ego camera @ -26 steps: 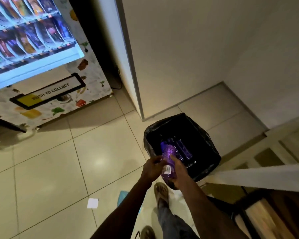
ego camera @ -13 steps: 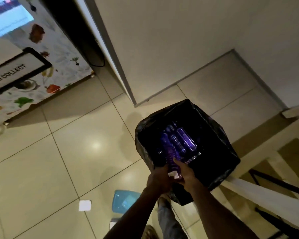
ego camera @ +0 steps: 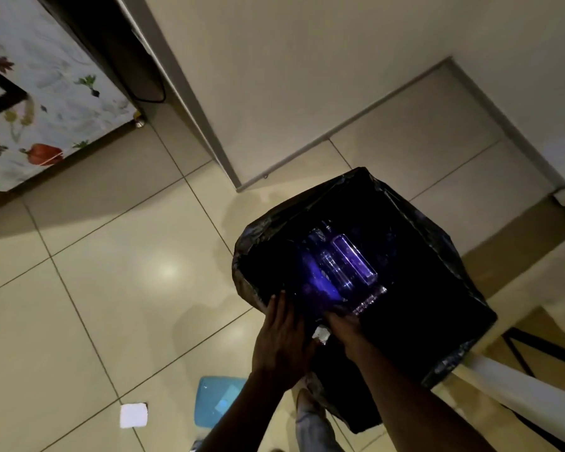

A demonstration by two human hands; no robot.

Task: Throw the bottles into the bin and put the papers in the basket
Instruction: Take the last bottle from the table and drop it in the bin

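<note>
— Purple bottles [ego camera: 349, 262] lie in the black-lined bin [ego camera: 437, 256]; another bottle [ego camera: 317, 285] hangs blurred at its near rim.
— Hands?
— Left hand [ego camera: 284, 337] flat, fingers straight; right hand [ego camera: 343, 324] (blurred), I cannot tell. One paper [ego camera: 133, 415] lies on the floor beside the blue basket [ego camera: 206, 409].

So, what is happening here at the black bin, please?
A person stands over the black-lined bin, left hand and right hand at its near rim. A purple bottle between them points down into the bin, where other bottles already lie. The left fingers look straight; blur hides whether the right hand grips the bottle. One white paper lies on the floor beside the blue basket.
</note>
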